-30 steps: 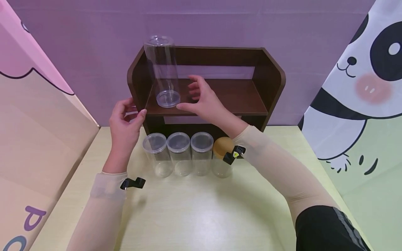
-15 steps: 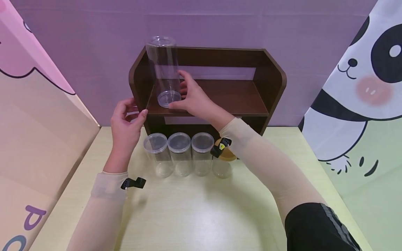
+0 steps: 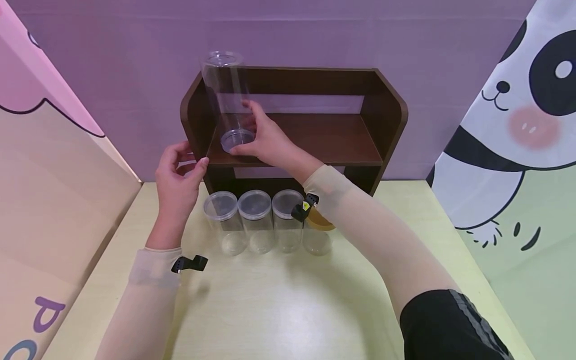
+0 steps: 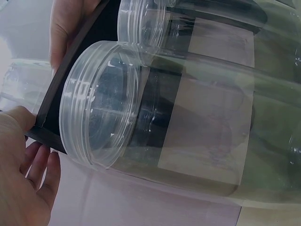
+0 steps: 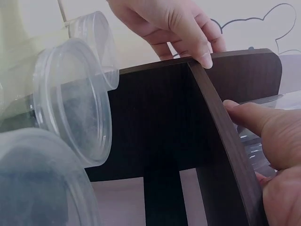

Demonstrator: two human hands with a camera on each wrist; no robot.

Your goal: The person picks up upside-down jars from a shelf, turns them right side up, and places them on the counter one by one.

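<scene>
A tall clear plastic jar (image 3: 225, 95) stands on the upper board of a dark brown two-tier shelf (image 3: 324, 135), near its left side panel. My right hand (image 3: 270, 142) holds the jar low down, thumb in front and fingers around its right and far side. With the thumb on the front edge and the fingers on the outer side, my left hand (image 3: 177, 175) grips the shelf's left side panel. In the right wrist view the left hand (image 5: 174, 26) shows on that panel, and the right thumb (image 5: 249, 115) lies beside the board's edge.
Several clear lidded jars stand in a row on the pale table (image 3: 252, 310) before the shelf. Three have clear lids, such as the leftmost jar (image 3: 229, 230); the rightmost has a tan lid (image 3: 320, 220), partly hidden by my right wrist. A purple backdrop (image 3: 135, 75) is behind.
My right hand has moved left from beside the tall jar and now holds it. The jar has shifted slightly left on the board. My left hand stays on the side panel.
</scene>
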